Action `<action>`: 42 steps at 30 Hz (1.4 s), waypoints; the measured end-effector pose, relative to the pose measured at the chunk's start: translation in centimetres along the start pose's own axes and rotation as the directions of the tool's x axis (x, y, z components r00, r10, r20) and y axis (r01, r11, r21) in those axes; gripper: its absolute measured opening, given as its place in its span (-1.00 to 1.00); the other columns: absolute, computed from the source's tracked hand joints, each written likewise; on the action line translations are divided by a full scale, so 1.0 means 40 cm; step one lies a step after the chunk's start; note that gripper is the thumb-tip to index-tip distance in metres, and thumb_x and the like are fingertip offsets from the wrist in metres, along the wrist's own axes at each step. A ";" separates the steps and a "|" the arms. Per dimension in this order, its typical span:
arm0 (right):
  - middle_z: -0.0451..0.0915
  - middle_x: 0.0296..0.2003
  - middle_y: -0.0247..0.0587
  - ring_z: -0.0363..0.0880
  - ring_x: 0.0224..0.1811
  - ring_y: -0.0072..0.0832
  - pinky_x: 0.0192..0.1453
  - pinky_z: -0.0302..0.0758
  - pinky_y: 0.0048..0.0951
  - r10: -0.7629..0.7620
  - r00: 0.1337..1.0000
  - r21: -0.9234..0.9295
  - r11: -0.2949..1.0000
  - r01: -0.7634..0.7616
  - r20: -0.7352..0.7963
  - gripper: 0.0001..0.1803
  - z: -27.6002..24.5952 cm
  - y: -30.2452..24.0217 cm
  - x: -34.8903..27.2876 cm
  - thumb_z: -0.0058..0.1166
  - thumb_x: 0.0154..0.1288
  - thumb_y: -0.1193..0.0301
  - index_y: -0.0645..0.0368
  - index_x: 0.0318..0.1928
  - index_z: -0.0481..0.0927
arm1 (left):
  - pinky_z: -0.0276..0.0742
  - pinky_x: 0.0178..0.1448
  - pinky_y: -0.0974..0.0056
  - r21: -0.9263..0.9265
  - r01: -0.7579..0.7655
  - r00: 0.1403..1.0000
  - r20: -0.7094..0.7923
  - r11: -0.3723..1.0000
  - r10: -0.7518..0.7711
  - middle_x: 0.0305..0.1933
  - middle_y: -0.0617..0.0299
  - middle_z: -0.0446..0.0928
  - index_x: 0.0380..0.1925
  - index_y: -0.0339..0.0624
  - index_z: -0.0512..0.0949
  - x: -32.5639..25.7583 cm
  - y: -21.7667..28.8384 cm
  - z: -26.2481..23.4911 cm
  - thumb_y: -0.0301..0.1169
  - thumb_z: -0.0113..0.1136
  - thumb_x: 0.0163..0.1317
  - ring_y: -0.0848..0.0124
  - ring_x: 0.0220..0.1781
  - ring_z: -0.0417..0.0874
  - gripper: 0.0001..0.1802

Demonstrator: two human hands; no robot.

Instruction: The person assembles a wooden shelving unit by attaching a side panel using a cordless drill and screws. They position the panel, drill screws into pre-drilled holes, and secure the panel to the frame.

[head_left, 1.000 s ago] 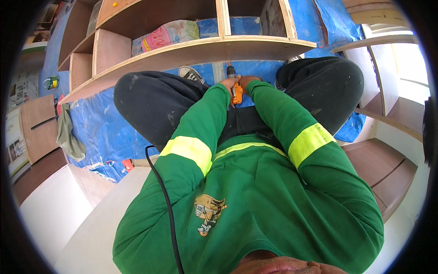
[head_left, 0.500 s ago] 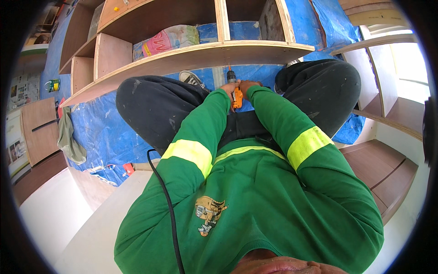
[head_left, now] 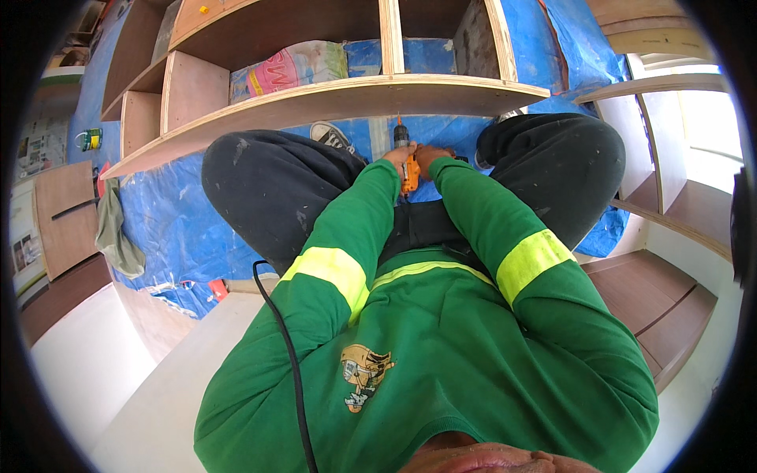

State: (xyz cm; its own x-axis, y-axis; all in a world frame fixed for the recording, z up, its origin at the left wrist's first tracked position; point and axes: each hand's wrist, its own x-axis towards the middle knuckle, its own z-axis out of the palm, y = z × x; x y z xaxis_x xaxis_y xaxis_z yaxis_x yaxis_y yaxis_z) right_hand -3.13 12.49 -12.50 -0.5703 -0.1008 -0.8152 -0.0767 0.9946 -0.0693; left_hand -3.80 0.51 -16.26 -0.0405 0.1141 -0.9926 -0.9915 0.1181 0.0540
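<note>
Both hands wrapped around an orange power drill point(head_left: 408, 169) between the knees: left hand point(head_left: 396, 156) and right hand point(head_left: 430, 155), fingers closed on its body. Bit end up against the underside edge of the plywood shelf point(head_left: 331, 98) (blue tarp point(head_left: 181, 229) beneath).
</note>
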 end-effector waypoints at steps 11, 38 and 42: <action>0.65 0.24 0.07 0.66 0.31 0.00 0.33 0.49 0.33 -0.035 0.997 0.141 0.989 0.045 -0.073 -0.40 0.032 0.001 0.004 0.24 0.33 0.39 0.21 0.35 0.42 | 0.31 0.15 -0.50 -0.008 0.034 0.998 -0.054 0.999 -0.035 -0.05 0.07 0.65 0.02 0.05 0.58 0.008 -0.009 -0.003 0.44 0.34 0.17 -0.15 -0.02 0.62 -0.25; 0.68 0.22 0.03 0.63 0.31 -0.02 0.40 0.42 0.20 -0.010 0.992 0.249 0.968 0.042 -0.129 -0.58 0.047 0.005 -0.002 -0.09 0.59 0.26 0.12 0.32 0.51 | 0.37 -0.12 -0.44 -0.076 -0.021 0.997 -0.078 0.997 0.015 0.03 0.06 0.68 0.02 0.27 0.66 0.029 -0.018 0.000 0.35 0.28 0.25 -0.09 -0.02 0.64 -0.44; 0.65 0.27 0.01 0.56 0.40 0.00 0.49 0.29 0.27 0.020 0.993 0.222 0.975 0.007 -0.118 -0.55 0.052 0.000 -0.003 -0.13 0.62 0.21 0.11 0.34 0.53 | 0.30 0.04 -0.53 -0.074 0.005 0.998 -0.064 0.997 -0.010 0.22 0.11 0.66 0.10 0.27 0.65 0.032 -0.001 0.015 0.31 0.26 0.30 -0.10 0.17 0.60 -0.45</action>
State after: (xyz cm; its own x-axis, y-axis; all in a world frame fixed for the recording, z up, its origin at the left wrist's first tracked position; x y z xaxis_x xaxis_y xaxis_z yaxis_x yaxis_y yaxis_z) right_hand -1.37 12.56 -13.59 -0.6644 -0.0830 -0.7428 0.1028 0.9742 -0.2008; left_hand -3.76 1.23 -17.45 -0.0386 0.0497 -0.9980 -0.9981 0.0457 0.0409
